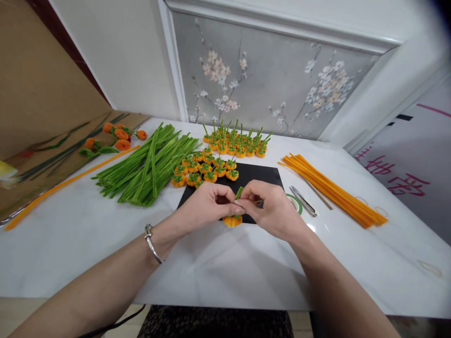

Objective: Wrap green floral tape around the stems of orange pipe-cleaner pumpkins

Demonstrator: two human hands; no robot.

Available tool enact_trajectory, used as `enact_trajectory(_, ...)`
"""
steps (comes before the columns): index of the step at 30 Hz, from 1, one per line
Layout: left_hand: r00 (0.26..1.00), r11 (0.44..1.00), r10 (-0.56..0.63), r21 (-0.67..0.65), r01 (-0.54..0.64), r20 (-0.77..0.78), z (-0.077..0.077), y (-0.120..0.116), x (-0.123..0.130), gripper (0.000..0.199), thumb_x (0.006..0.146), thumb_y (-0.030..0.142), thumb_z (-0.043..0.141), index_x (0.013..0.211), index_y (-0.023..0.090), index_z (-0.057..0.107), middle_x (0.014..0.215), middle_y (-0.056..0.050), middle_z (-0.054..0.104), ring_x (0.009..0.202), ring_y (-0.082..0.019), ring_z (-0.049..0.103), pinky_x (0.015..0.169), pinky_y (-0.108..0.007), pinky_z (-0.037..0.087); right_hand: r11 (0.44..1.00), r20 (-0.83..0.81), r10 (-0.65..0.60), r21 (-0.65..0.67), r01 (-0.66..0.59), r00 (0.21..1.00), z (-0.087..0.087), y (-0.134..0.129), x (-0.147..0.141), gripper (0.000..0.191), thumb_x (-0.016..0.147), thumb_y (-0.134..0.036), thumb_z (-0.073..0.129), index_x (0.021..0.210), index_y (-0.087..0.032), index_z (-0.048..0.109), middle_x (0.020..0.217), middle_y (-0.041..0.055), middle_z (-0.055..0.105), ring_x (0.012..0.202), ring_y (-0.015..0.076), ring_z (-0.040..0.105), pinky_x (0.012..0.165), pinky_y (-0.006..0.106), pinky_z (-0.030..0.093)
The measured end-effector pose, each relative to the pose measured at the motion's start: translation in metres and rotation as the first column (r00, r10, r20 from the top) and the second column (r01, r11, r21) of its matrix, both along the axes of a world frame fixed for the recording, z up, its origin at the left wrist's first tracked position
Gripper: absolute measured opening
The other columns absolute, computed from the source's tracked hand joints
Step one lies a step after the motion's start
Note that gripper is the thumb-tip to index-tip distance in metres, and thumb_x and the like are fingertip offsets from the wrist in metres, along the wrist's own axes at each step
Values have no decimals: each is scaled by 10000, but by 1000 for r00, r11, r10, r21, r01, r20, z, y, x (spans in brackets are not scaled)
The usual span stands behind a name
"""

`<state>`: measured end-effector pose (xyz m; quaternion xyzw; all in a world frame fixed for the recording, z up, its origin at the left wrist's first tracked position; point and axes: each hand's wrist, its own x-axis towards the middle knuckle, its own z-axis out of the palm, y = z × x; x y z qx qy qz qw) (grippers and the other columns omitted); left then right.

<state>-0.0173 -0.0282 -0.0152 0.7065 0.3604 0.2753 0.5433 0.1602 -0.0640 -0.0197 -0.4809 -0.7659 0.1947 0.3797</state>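
"From the head view, what are your hands doing?"

"My left hand (216, 202) and my right hand (271, 206) meet above the front part of a black mat (264, 172), thumbs and fingers pinched narrow. Between them I hold a small orange pumpkin-like piece (232, 221) by its green top; a short green end (239, 191) pokes up past my fingertips. My fingers hide just where each one grips it."

"Where is that on the worktop (52, 267)?"

"Around the middle, between the front and back edges, over the mat's near edge."

"And around it?"

"Just beyond my left hand, a group of orange pieces with green tops (204, 166) sits on and beside the mat's far left corner. Behind it, by the back edge, stands another group with upright green stems (232, 143). Toward the left edge lies a loose heap of fuzzy green stems (151, 164), then one long orange stem (73, 180), with orange flowers (121, 134) near the back left corner."

"On your right?"

"Just beside my right hand are a roll of green tape (298, 204) and small snips (303, 201). Farther toward the right edge, a thin stick (320, 193) lies next to a bundle of orange stems (334, 190)."
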Motion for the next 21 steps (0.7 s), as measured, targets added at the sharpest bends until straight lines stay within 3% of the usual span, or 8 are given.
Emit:
enact_trajectory(5, 1000, 1000, 15, 5, -15, -13, -4, 3, -2, 158, 679, 277, 737, 632, 132, 696, 538, 18, 581, 488, -65, 467, 459, -176, 365, 992, -84, 67, -100, -76, 994, 1, 0, 5, 116, 840, -229, 598, 732, -186, 602, 678, -17, 616, 603, 100, 526, 537, 212, 402)
enact_trajectory(10, 998, 998, 60, 9, -60, 33, -3, 2, -1, 159, 687, 278, 731, 655, 124, 711, 560, 6, 602, 500, -68, 476, 456, -175, 372, 990, -120, 43, -131, -59, 992, 1, 1, 7, 64, 843, -243, 593, 811, -193, 618, 691, -18, 616, 616, 104, 542, 565, 222, 427)
enact_trajectory(14, 995, 996, 94, -10, -94, 36, 2, -2, 2, 148, 673, 259, 736, 671, 116, 696, 530, 15, 578, 459, -54, 445, 401, -160, 327, 994, -144, 10, -106, -26, 989, -3, 3, 10, 108, 820, -251, 621, 916, -206, 603, 653, -43, 558, 580, 97, 509, 550, 217, 425)
enact_trajectory(18, 989, 991, 122, -60, -118, 80, 4, -5, 3, 192, 645, 214, 757, 775, 116, 654, 581, 2, 639, 498, -73, 530, 450, -171, 397, 995, -135, 45, -81, -56, 990, -4, 5, 12, 263, 831, -222, 604, 1093, -244, 606, 622, -57, 512, 560, 99, 477, 552, 223, 421)
enact_trajectory(21, 981, 988, 130, -97, -117, 142, 3, -5, 3, 266, 658, 184, 759, 841, 147, 571, 610, 18, 666, 521, -81, 574, 500, -181, 435, 996, -122, 74, -50, -80, 990, -1, 3, 11, 165, 851, -212, 581, 994, -240, 659, 683, -27, 583, 593, 106, 507, 555, 231, 407)
